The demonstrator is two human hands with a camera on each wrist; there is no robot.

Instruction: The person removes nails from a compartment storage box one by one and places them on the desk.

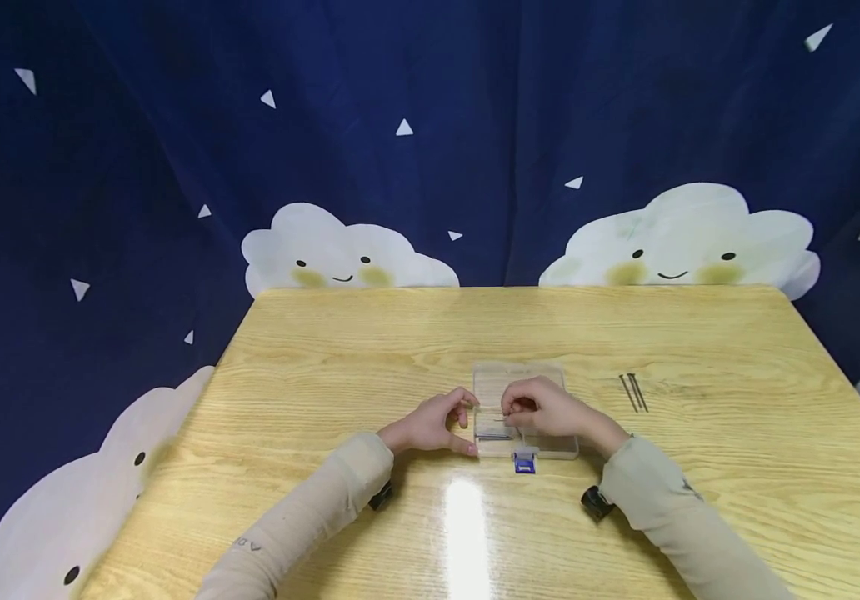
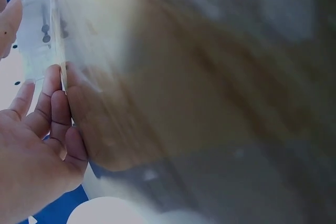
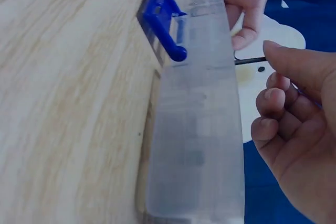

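Nails (image 1: 633,392), three right of one box (image 1: 556,447)

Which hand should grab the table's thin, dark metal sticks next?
Probably the right hand: nearer the dark metal sticks, once it frees the dark rod it pinches. The left hand is farther, at the clear plastic box.

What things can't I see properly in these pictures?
Inside of the clear box, head view: right hand covers part.
Dark rod, right wrist view: box wall and right hand hide its ends.
Tabletop grain, left wrist view: blurred.
Left sleeve lettering, head view: too small to read.
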